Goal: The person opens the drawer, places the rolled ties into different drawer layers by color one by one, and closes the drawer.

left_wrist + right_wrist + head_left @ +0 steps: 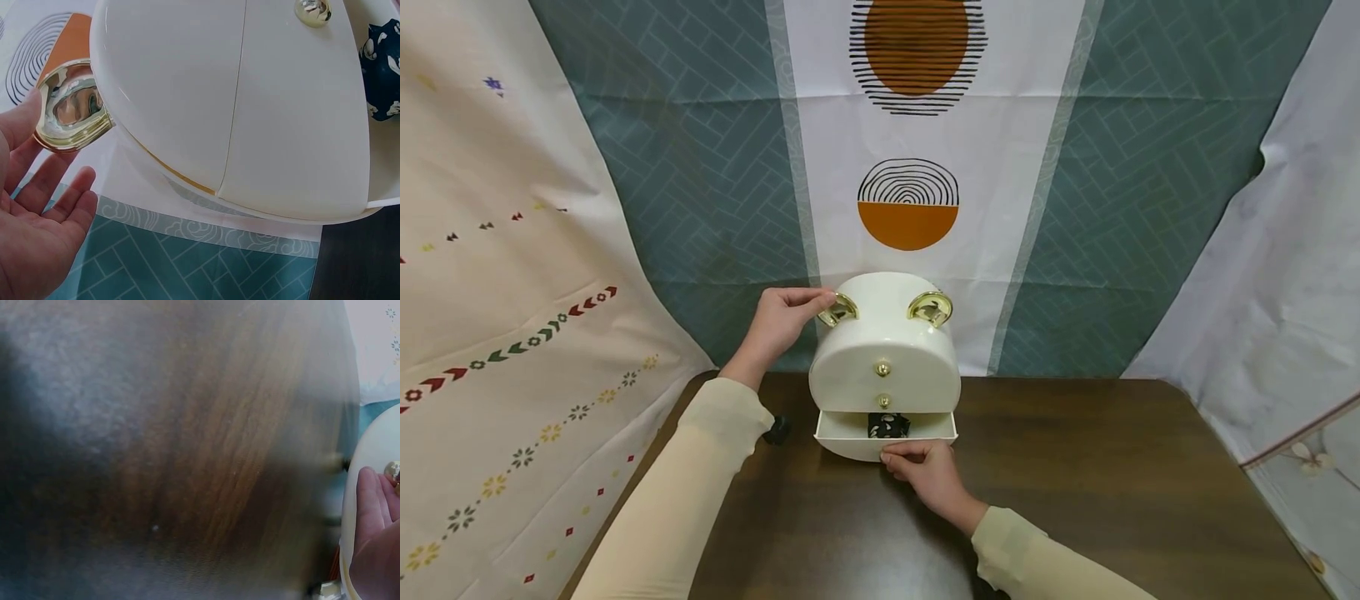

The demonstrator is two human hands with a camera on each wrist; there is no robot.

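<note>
A glossy white rounded drawer box (885, 358) with gold ear-shaped pieces and gold knobs stands upright at the table's back. My left hand (778, 321) pinches the left gold ear (75, 106) between thumb and index finger, the other fingers loosely bent below. The bottom drawer (844, 447) is pulled out, and in it lies a small dark item (888, 425) with a pale pattern, perhaps folded cloth. At the drawer's front, my right hand (931, 475) has thumb and fingertips together where its knob sits; the fingers cover that spot in the head view.
The dark wooden table (1075, 467) extends to the right and front. Behind the box hangs a green and white cloth (700, 167); pale cloths hang at both sides. A small black object (778, 430) shows beside the left sleeve.
</note>
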